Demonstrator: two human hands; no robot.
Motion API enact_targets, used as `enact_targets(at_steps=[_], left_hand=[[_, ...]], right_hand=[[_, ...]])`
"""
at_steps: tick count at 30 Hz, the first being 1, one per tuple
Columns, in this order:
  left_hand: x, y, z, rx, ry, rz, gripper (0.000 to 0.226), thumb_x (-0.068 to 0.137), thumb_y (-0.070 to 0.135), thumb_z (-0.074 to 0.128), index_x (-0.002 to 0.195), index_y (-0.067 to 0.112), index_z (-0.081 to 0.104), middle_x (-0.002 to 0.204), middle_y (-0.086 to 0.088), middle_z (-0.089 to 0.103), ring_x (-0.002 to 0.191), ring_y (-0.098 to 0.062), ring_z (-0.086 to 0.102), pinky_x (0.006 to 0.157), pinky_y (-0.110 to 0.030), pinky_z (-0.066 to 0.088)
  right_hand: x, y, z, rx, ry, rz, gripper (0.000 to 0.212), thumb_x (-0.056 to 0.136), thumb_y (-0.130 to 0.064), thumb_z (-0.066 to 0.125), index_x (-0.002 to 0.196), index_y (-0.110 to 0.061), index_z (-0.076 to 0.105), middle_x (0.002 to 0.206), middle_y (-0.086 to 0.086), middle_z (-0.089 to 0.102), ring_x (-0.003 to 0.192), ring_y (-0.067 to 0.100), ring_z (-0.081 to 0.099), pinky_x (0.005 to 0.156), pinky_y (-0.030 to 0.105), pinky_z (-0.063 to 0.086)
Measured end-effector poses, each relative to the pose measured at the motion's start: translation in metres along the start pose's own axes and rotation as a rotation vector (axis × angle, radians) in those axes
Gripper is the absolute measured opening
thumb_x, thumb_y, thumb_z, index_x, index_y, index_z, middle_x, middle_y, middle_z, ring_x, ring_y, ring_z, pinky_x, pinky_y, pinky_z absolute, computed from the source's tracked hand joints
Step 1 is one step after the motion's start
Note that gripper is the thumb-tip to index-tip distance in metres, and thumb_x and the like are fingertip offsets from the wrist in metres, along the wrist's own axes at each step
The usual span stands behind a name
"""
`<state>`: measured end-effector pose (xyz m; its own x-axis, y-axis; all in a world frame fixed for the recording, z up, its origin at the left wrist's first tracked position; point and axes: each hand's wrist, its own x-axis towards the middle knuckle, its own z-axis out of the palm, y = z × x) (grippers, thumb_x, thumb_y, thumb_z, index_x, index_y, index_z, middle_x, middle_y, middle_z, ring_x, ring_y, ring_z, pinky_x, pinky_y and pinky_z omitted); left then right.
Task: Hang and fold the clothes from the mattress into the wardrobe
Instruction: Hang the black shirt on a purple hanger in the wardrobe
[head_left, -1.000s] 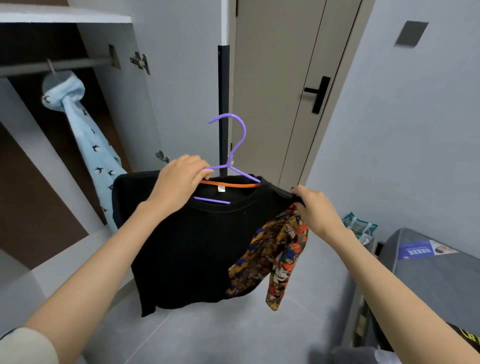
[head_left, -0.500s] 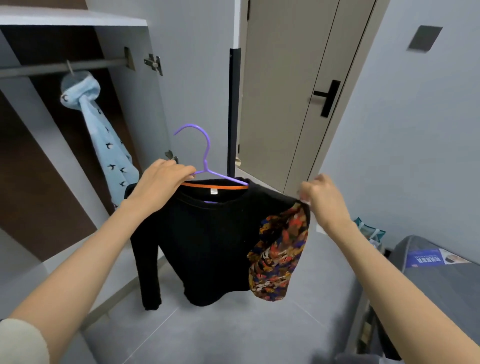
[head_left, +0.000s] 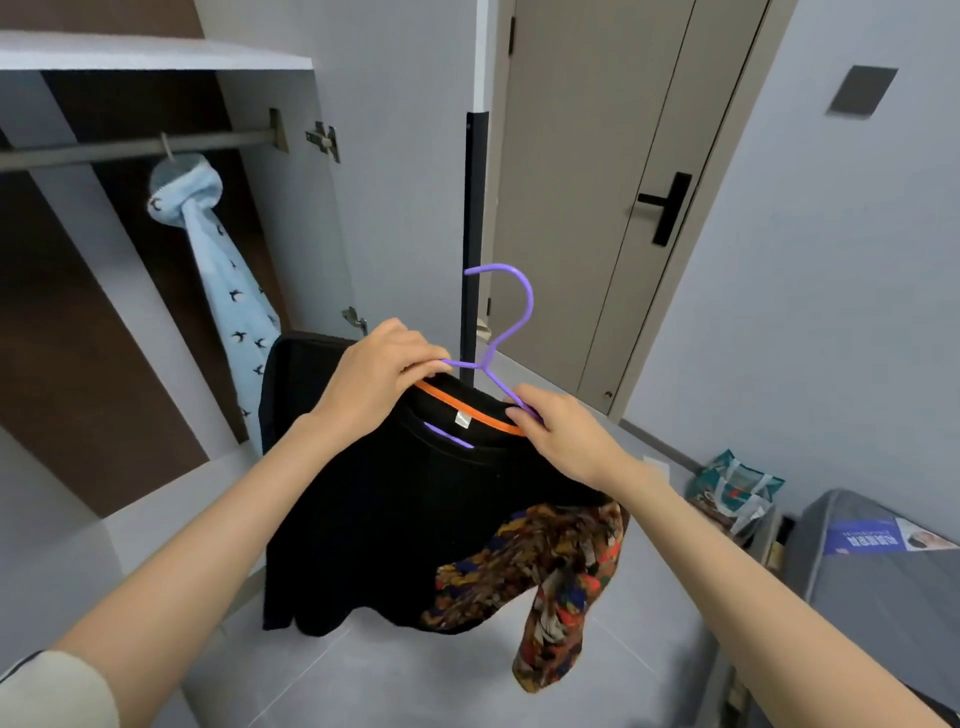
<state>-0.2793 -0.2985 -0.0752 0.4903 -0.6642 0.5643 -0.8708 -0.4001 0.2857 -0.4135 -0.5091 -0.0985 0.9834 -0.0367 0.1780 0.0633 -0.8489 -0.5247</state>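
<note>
Hands: left hand (head_left: 382, 376) pinches the thin purple plastic hanger (head_left: 501, 332) at its left shoulder; right hand (head_left: 563, 434) grips its right arm.
Garment: soft black knit top (head_left: 374, 519), orange-trimmed neckline, patterned sleeve, hangs before the open wardrobe's metal rail (head_left: 135, 150).
Change: right hand moved from sleeve to hanger.

Pale grey walls (head_left: 831, 312) enclose a grey tiled floor (head_left: 389, 675). A beige door (head_left: 597, 182) with a black handle (head_left: 667, 208) stands closed ahead.
</note>
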Motion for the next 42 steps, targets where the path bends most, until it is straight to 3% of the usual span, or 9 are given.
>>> enact_targets(at_steps=[5, 9, 12, 16, 24, 31, 35, 38, 42], left_hand=[[0.013, 0.0, -0.025, 0.153, 0.192, -0.148, 0.032, 0.081, 0.05, 0.069, 0.095, 0.023, 0.062, 0.097, 0.006, 0.052, 0.092, -0.008, 0.041, 0.081, -0.03, 0.039], [-0.006, -0.003, -0.02, 0.297, 0.114, -0.395, 0.039, 0.082, 0.051, 0.066, 0.085, 0.019, 0.045, 0.088, 0.003, 0.046, 0.088, -0.018, 0.044, 0.069, -0.03, 0.036], [-0.021, -0.001, -0.011, 0.341, 0.06, -0.47, 0.036, 0.088, 0.046, 0.061, 0.082, 0.014, 0.045, 0.083, 0.0, 0.049, 0.083, -0.022, 0.049, 0.059, -0.031, 0.036], [-0.026, 0.007, -0.009, 0.348, 0.044, -0.551, 0.041, 0.089, 0.055, 0.053, 0.079, 0.015, 0.047, 0.079, 0.003, 0.05, 0.079, -0.018, 0.047, 0.058, -0.031, 0.037], [-0.021, 0.001, -0.006, 0.352, 0.074, -0.624, 0.018, 0.091, 0.025, 0.05, 0.08, 0.01, 0.049, 0.08, -0.003, 0.054, 0.077, -0.023, 0.05, 0.06, -0.033, 0.035], [-0.014, -0.04, -0.003, 0.135, 0.104, -0.533, 0.018, 0.087, 0.018, 0.051, 0.071, 0.014, 0.042, 0.066, 0.007, 0.042, 0.063, -0.011, 0.039, 0.051, -0.027, 0.025], [-0.01, -0.089, -0.008, -0.017, 0.041, -0.565, 0.012, 0.095, 0.026, 0.051, 0.089, 0.017, 0.057, 0.086, 0.008, 0.055, 0.083, -0.014, 0.054, 0.071, -0.033, 0.048], [0.001, -0.137, -0.023, -0.09, -0.026, -0.59, 0.022, 0.098, 0.035, 0.047, 0.11, 0.022, 0.06, 0.112, 0.005, 0.057, 0.106, -0.013, 0.053, 0.092, -0.037, 0.047], [0.011, -0.199, -0.048, -0.057, 0.065, -0.647, 0.027, 0.098, 0.029, 0.048, 0.122, 0.019, 0.055, 0.124, -0.001, 0.054, 0.112, -0.017, 0.051, 0.095, -0.034, 0.043]], right_hand=[[-0.003, -0.009, 0.004, 0.191, 0.177, 0.001, 0.02, 0.102, -0.022, 0.043, 0.088, -0.012, 0.053, 0.073, 0.004, 0.055, 0.068, 0.02, 0.05, 0.063, 0.039, 0.041], [-0.003, -0.012, 0.001, 0.213, 0.182, -0.014, 0.021, 0.102, -0.021, 0.044, 0.083, -0.016, 0.051, 0.07, 0.006, 0.052, 0.063, 0.022, 0.045, 0.058, 0.031, 0.035], [-0.005, -0.017, 0.0, 0.19, 0.152, -0.062, 0.031, 0.102, -0.021, 0.044, 0.073, -0.031, 0.041, 0.063, -0.007, 0.044, 0.056, 0.01, 0.038, 0.054, 0.024, 0.03], [-0.012, -0.018, 0.006, 0.167, 0.112, -0.08, 0.027, 0.102, -0.021, 0.045, 0.075, -0.027, 0.044, 0.063, -0.005, 0.046, 0.056, 0.008, 0.039, 0.054, 0.023, 0.032], [-0.006, -0.028, 0.018, 0.247, 0.109, -0.077, 0.021, 0.101, -0.02, 0.046, 0.081, -0.021, 0.051, 0.061, -0.006, 0.044, 0.055, 0.009, 0.035, 0.053, 0.022, 0.031], [0.044, -0.039, 0.028, 0.225, 0.108, -0.014, 0.014, 0.101, -0.017, 0.046, 0.091, -0.013, 0.055, 0.063, -0.003, 0.045, 0.056, 0.013, 0.034, 0.053, 0.022, 0.03], [0.089, -0.051, 0.044, 0.205, 0.106, 0.033, 0.014, 0.101, -0.018, 0.046, 0.092, -0.014, 0.056, 0.066, -0.002, 0.047, 0.059, 0.014, 0.036, 0.054, 0.025, 0.029], [0.132, -0.058, 0.051, 0.18, 0.162, 0.116, 0.013, 0.1, -0.014, 0.045, 0.092, -0.013, 0.056, 0.067, -0.004, 0.048, 0.062, 0.017, 0.04, 0.057, 0.028, 0.031], [0.19, -0.067, 0.054, 0.165, 0.19, 0.205, 0.021, 0.1, -0.012, 0.042, 0.101, 0.0, 0.058, 0.075, 0.005, 0.052, 0.066, 0.02, 0.042, 0.06, 0.032, 0.033]])
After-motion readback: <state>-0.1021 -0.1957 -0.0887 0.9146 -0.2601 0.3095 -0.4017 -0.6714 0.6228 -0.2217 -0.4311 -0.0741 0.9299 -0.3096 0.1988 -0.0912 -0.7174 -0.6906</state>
